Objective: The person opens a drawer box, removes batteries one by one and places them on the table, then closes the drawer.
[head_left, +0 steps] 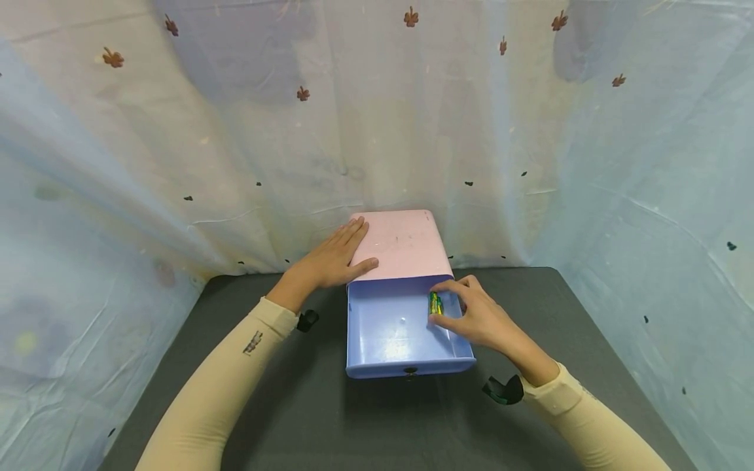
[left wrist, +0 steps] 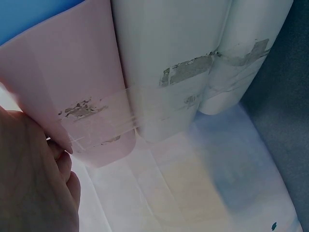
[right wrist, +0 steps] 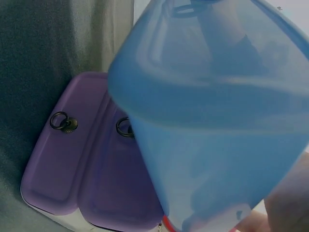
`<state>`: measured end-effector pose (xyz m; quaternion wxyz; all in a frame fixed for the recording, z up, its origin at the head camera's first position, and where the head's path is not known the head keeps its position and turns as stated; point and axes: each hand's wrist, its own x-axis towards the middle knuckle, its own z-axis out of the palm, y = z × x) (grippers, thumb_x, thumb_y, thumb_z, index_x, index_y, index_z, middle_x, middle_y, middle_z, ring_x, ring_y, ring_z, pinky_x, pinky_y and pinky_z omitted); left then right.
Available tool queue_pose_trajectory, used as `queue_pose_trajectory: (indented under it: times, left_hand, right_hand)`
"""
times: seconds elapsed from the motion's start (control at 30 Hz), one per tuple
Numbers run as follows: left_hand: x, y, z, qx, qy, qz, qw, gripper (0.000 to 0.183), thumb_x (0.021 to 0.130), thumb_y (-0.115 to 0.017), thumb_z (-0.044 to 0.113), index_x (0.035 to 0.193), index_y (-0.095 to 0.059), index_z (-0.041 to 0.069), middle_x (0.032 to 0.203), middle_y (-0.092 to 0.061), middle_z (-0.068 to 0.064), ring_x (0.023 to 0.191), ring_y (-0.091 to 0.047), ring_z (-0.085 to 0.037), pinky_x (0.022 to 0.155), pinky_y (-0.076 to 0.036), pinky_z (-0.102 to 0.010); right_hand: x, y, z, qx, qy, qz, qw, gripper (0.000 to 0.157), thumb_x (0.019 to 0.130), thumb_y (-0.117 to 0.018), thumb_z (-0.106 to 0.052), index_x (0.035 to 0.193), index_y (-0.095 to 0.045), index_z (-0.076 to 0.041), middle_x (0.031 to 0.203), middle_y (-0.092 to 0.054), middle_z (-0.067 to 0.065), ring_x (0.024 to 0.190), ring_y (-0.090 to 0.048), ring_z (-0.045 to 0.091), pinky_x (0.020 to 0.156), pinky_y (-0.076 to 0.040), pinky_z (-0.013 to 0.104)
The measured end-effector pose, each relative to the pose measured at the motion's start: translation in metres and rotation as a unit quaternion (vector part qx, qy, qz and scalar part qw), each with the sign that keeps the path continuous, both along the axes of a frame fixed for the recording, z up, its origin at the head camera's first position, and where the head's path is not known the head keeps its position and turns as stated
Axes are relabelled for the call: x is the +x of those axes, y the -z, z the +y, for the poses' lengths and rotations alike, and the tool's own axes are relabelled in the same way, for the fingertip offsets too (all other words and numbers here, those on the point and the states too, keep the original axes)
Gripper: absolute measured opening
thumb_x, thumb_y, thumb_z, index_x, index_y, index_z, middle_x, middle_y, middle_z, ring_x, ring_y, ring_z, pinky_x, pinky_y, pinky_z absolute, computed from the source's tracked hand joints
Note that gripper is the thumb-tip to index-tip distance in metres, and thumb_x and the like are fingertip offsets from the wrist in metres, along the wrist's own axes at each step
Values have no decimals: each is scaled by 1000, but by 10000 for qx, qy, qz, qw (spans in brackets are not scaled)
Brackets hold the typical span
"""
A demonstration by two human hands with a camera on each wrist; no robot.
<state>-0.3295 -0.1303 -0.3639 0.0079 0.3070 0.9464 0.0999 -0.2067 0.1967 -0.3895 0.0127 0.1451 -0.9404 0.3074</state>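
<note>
A pink-topped drawer unit (head_left: 403,239) stands on the dark table with its blue drawer (head_left: 377,327) pulled out. My left hand (head_left: 330,258) rests on the left side of the pink top, fingers straight and thumb spread. In the left wrist view, that hand (left wrist: 36,174) lies along the pink case (left wrist: 72,72). Inside the drawer's right half, my right hand (head_left: 480,314) pinches green-and-yellow batteries (head_left: 435,303) between thumb and fingers; whether there is one or two is hard to tell. In the right wrist view, the blue drawer (right wrist: 217,159) hides most of that hand.
Below the blue drawer, two purple drawer fronts (right wrist: 55,150) with metal ring pulls (right wrist: 59,121) are closed. White cases (left wrist: 169,48) sit under the pink one, joined by clear tape. A patterned curtain (head_left: 377,131) hangs behind the dark table (head_left: 294,418).
</note>
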Motion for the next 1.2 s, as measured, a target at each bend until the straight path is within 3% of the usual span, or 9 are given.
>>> queue_pose_trajectory:
  times: [0.33,0.53,0.77,0.97,1.2]
  left_hand:
    - [1,-3,1,-25,21,-33,10000,96,109,-35,70,173,5,11,181,9,-7,167,8,-21,135,1,-40]
    - [1,-3,1,-12,2,-51,10000,96,109,-35,70,173,5,11,181,9,-7,167,8,-21,135,1,-40]
    - [2,-3,1,-9,2,-50,10000,97,109,-35,71,173,4,11,181,9,-7,167,8,-22,135,1,-40]
    - [1,-2,0,-28,3,-22,10000,97,109,-35,71,173,4,11,181,9,-7,167,8,-22,135,1,-40]
    - [0,0,0,-39,6,-11,10000,97,108,-34,72,173,5,12,181,9,-6,166,9,-21,135,1,-39]
  right_hand:
    - [4,-7,8,-233,-150,262,9993,55,91,-89,-37,140,-69,-21,123,-51,14,84,-46,22,60,-37,32]
    - [5,-11,16,-508,-372,359,9974,54,92,-89,-30,139,-69,-15,118,-53,13,88,-45,27,66,-39,34]
    - [4,-14,29,-675,-470,552,9951,53,93,-88,-27,140,-69,-10,119,-56,11,89,-44,21,72,-40,31]
    - [0,-11,44,-921,-712,643,9911,50,93,-88,-24,138,-69,-14,103,-48,7,79,-47,22,67,-41,27]
    - [-6,-5,63,-1064,-941,791,9867,47,94,-87,-18,138,-68,-17,101,-50,5,74,-48,21,64,-41,28]
